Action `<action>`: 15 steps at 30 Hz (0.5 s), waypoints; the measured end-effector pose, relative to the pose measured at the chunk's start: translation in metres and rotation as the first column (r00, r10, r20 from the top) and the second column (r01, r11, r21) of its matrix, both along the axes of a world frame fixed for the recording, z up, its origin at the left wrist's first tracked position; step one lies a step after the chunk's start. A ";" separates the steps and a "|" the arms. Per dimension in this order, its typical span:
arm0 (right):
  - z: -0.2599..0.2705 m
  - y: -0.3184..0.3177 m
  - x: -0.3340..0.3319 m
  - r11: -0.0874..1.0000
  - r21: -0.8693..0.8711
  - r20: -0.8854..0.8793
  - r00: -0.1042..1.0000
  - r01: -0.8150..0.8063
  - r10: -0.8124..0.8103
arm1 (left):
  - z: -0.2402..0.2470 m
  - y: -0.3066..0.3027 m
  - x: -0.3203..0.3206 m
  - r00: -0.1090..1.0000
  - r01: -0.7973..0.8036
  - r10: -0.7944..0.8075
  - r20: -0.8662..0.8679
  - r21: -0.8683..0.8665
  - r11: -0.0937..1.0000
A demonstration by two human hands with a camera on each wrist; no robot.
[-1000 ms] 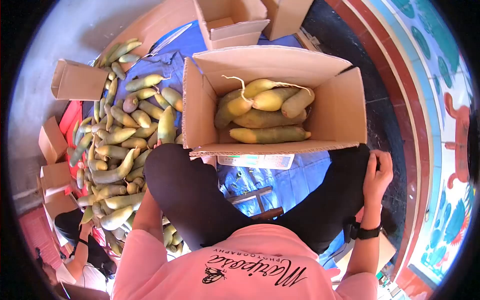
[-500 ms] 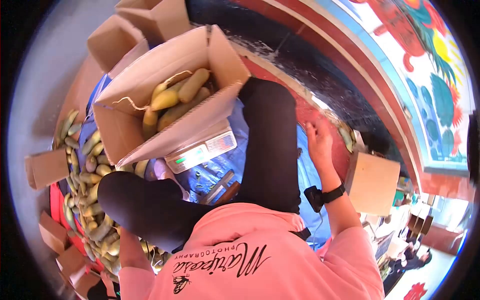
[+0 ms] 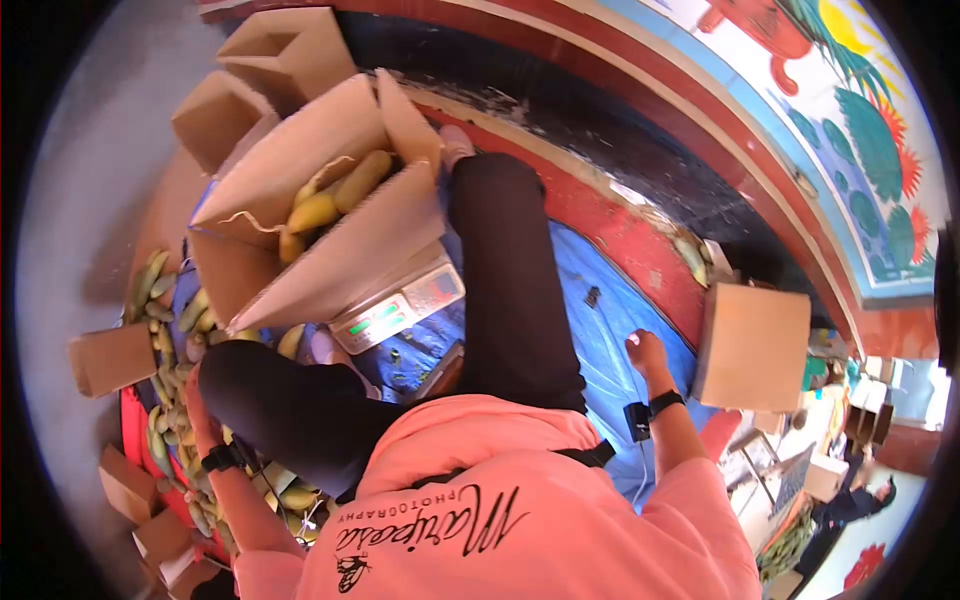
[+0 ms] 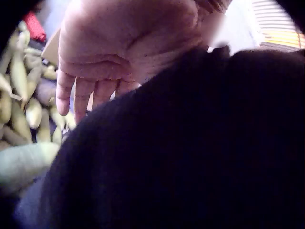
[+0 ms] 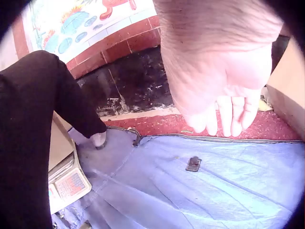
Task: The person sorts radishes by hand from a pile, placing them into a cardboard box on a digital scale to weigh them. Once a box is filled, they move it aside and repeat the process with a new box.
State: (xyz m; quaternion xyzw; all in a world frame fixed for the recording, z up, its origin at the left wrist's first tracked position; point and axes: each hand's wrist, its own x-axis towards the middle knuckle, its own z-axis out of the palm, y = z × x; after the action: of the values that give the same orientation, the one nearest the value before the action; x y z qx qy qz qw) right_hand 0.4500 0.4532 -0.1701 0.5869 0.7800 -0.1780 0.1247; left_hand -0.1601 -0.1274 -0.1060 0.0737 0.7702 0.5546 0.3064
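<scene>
My left hand hangs beside my bent left knee, next to the pile of green radishes. Its fingers extend loosely and hold nothing in the left wrist view, where dark trousers cover much of the picture. Out to the right, my right hand is above the blue tarp. The right wrist view shows that palm and its extended fingers with nothing in them. In front of me, an open carton with several radishes sits on a digital scale.
Two open cartons stand beyond the filled one. A closed carton is at the right, past the tarp. A small dark object lies on the tarp. Smaller cartons border the pile at left. Another person is far right.
My view has swung to the right. The right hand has left the right knee and moved out over the tarp. The left hand and wrist have come into sight beside the left knee.
</scene>
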 end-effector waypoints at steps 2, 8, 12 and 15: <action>-0.008 0.007 -0.013 0.999 0.021 -0.135 0.990 -0.045 0.047 | 0.052 0.044 0.024 0.875 -0.187 0.049 -0.482 -0.243 0.952; 0.050 0.036 -0.107 0.955 0.188 -0.443 0.848 -0.228 0.290 | 0.110 0.101 0.045 0.838 -0.248 0.180 -0.515 -0.066 0.966; 0.098 0.040 -0.141 0.943 0.277 -0.473 0.828 -0.183 0.300 | 0.102 0.136 0.071 0.653 -0.143 -0.141 -0.744 -0.304 0.942; 0.092 0.064 -0.104 0.957 0.282 -0.381 0.907 -0.069 0.177 | 0.098 0.135 0.074 0.657 -0.165 -0.255 -0.709 -0.465 0.870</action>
State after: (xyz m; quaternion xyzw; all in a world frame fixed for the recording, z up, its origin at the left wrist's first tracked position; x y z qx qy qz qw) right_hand 0.3463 0.5176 -0.0780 0.4981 0.8411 -0.1821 -0.1060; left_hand -0.0865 0.0078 -0.0081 0.2358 0.9387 0.2508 -0.0175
